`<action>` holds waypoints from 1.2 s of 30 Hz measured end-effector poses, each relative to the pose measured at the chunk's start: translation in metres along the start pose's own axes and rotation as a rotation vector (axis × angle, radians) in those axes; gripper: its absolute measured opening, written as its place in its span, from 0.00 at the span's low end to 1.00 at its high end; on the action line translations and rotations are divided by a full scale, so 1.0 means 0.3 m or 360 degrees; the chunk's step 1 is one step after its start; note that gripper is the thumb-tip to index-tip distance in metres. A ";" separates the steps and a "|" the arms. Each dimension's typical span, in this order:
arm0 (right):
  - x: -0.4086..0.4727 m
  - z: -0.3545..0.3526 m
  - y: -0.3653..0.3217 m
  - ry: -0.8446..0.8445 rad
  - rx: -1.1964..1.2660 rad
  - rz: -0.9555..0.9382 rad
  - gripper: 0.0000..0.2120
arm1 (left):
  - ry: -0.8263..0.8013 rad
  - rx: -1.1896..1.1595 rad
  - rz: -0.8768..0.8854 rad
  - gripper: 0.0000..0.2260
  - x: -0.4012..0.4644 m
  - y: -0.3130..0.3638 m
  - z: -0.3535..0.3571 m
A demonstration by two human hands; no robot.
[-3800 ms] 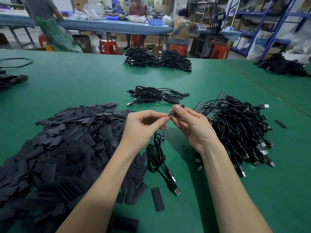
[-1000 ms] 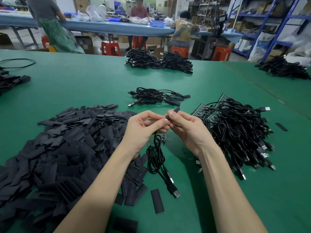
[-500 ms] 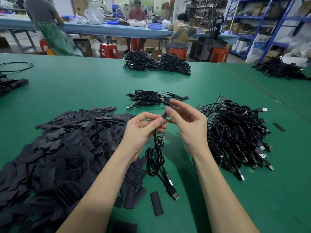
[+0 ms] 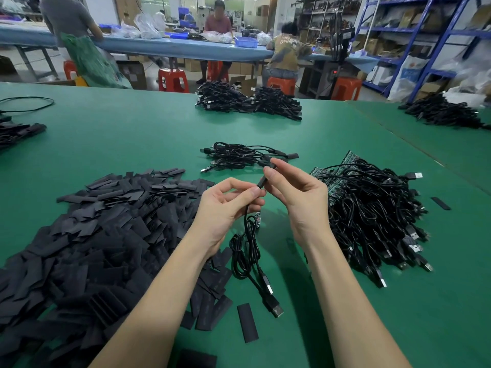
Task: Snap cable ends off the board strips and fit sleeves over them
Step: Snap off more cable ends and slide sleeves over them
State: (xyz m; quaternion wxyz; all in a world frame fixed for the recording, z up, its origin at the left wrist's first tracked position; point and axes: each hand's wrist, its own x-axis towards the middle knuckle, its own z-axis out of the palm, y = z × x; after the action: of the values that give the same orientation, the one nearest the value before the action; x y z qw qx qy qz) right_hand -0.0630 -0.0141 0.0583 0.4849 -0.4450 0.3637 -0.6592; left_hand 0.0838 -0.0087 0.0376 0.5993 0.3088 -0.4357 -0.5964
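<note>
Sleeve (image 4: 261, 182) sat pinched in the right hand's (image 4: 300, 197) fingers, now raised and tilted compared with a moment before; just below, the left hand's (image 4: 225, 205) fingers held the cable (image 4: 245, 251). Fitting looked nearly complete.
</note>
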 end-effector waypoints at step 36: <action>0.043 -0.106 -0.135 0.0552 0.0112 0.0278 0.13 | -0.0267 0.3250 0.0575 0.06 0.478 0.080 -0.006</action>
State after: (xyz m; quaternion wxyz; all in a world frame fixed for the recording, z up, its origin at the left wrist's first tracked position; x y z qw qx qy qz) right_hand -0.1074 -0.0142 0.0874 0.4856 -0.2742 0.4560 -0.6936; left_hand 0.0831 -0.1476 0.0802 0.1007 0.5569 -0.8133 0.1353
